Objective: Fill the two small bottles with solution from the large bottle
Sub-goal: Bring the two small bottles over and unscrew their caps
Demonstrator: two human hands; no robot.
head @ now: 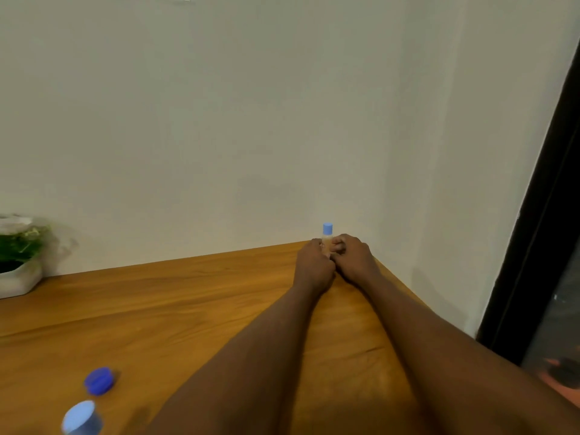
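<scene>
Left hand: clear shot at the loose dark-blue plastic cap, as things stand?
Probably not yet: the left hand grips the small light-blue-capped bottle with the right hand. Only wooden table lies between it and the dark-blue plastic cap.

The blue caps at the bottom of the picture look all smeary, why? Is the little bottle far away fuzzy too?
In the head view, the dark blue cap and the light blue cap near the bottom left corner are smeared, probably by motion blur. Also in the head view, the small bottle, gripped by the left hand and the right hand, looks soft too, though less so.
</scene>
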